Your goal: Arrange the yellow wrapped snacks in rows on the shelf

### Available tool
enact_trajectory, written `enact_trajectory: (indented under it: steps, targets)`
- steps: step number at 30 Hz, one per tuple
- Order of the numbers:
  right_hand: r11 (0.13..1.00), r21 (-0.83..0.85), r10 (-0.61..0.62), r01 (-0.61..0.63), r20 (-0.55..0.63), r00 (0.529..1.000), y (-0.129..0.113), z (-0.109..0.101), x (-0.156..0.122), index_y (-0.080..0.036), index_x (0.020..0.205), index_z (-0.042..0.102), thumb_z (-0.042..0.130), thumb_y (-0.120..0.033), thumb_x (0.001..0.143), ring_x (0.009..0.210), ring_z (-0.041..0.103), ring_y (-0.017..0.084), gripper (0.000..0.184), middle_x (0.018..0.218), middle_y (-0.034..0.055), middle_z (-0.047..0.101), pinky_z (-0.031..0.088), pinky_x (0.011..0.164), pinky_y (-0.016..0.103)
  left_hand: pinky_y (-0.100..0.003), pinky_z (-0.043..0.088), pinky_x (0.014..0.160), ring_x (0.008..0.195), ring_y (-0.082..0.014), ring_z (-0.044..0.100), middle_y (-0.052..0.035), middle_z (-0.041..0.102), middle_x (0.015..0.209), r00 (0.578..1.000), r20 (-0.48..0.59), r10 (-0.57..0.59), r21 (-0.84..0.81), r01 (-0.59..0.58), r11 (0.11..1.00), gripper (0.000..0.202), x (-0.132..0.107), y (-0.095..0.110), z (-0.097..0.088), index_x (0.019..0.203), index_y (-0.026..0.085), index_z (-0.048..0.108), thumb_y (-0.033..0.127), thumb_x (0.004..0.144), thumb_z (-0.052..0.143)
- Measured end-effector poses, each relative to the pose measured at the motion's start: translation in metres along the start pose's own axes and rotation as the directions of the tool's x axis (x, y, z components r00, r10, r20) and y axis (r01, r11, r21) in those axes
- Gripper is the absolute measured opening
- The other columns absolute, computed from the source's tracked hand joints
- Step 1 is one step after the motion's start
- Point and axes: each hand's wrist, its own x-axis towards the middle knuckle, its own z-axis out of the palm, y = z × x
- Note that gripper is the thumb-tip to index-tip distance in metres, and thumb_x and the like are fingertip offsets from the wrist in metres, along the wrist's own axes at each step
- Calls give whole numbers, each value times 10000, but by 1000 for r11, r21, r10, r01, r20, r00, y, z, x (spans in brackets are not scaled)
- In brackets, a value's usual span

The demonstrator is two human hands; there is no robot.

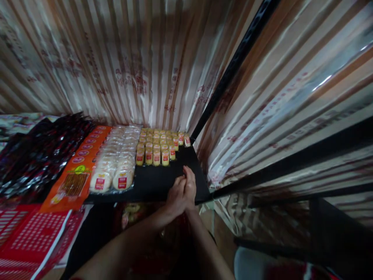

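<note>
My left hand [175,196] and my right hand [190,189] are pressed together above the right front part of a black shelf [155,179]. The left fingers are bent against the right hand; the right fingers point forward, held close together. Whatever lies between the palms, if anything, is hidden. Just beyond my hands, several small yellow packets with red-and-white labels [156,154] stand in rows. Left of them lie clear packs of round white cakes [121,177] with red labels.
An orange snack packet [74,175] and a heap of dark shiny packets [32,155] lie farther left. A red plastic basket [32,233] is at lower left. Black metal posts [230,74] and striped plastic sheeting [140,58] enclose the shelf's back and right.
</note>
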Motion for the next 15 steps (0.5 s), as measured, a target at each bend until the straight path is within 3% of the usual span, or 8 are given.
enact_trajectory:
  steps: [1,5,7,9,11,13,15]
  targets:
    - [1000,5,10,-10,22,1000,-8,-5,-15,-208,1275,410,242,-132,795,1182,423,146,514,1256,74,467,369,991,352,-192,413,911,1008,-131,560,-89,619,1054,999,44,5,-37,-3,999,437,-17,-1,-15,1058,90,602,230,844,249]
    - [999,34,0,-3,81,997,-33,-14,-74,-182,1220,474,333,-174,794,1157,451,189,448,1220,103,506,385,973,394,-254,417,924,984,-145,562,-82,631,1035,975,223,-8,-220,59,974,328,-69,-17,-62,996,163,626,248,862,339]
    - [1000,17,-4,2,156,988,-39,-14,-100,-170,1184,508,360,-178,805,1114,488,197,407,1161,113,555,403,950,382,-258,421,906,949,-151,574,-67,651,988,959,278,-62,-232,130,964,270,-87,-32,-73,932,188,644,228,829,397]
    - [999,-49,34,-19,304,952,-41,-11,-121,-170,1142,539,364,-166,819,1055,531,189,367,1100,110,596,429,908,337,-264,415,907,956,-159,575,-51,659,1002,928,336,-160,-183,231,956,257,-103,-49,-76,927,201,644,195,790,427]
    - [983,-178,134,-51,498,857,-39,-7,-135,-171,1115,551,374,-171,831,960,586,187,334,1067,111,615,463,820,298,-291,414,905,964,-182,580,-54,661,1020,875,356,-328,-55,370,927,277,-119,-67,-71,936,193,641,160,751,437]
    - [934,-354,283,-50,648,707,-35,-3,-142,-160,1114,545,372,-172,843,861,626,201,322,1007,123,639,477,729,294,-331,412,899,948,-214,592,-87,671,982,805,342,-485,53,498,865,270,-134,-81,-60,897,166,647,138,732,436]
    - [879,-477,393,-14,706,589,-31,1,-145,-130,1117,540,365,-144,842,825,639,226,327,938,147,659,473,694,309,-343,409,903,946,-221,595,-94,675,968,755,358,-550,-7,591,807,262,-148,-91,-45,877,163,644,110,714,446]
